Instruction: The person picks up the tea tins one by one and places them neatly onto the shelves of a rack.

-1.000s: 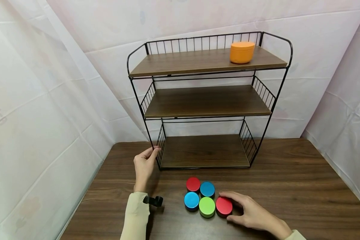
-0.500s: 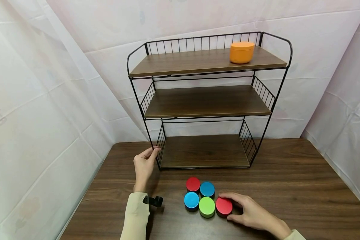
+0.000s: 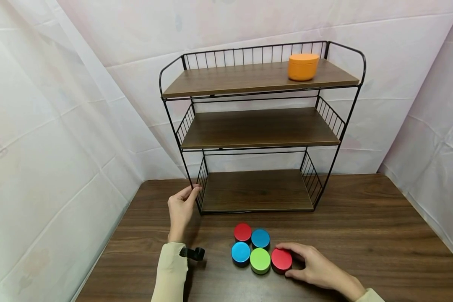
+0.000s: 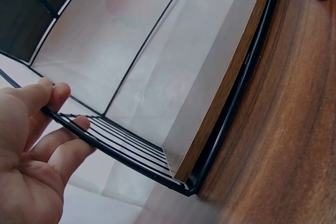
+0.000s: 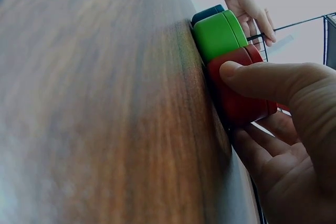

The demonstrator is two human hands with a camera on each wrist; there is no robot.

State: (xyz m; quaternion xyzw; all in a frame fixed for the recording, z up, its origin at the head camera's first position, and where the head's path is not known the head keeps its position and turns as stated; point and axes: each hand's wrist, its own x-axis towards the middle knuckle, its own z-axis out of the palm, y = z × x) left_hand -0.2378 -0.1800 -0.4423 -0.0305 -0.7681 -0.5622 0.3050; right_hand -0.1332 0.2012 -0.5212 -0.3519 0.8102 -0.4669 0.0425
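My left hand (image 3: 182,205) pinches the black wire post at the lower left of a three-tier shelf rack (image 3: 260,144); in the left wrist view thumb and fingers close around that black wire (image 4: 113,150). At the front right, my right hand (image 3: 315,266) holds a round red tin (image 3: 281,260) between thumb and fingers, the tin standing on the table. The right wrist view shows the thumb against the side of the red tin (image 5: 239,90). Beside it stand a green tin (image 3: 260,261), a light blue tin (image 3: 240,253), a darker blue tin (image 3: 261,238) and another red tin (image 3: 243,232).
An orange tin (image 3: 303,67) stands on the right part of the top shelf. The rack stands at the back of a dark wooden table (image 3: 362,218). White cloth (image 3: 79,105) hangs behind and at both sides. A black wrist camera (image 3: 192,253) sticks out from the left sleeve.
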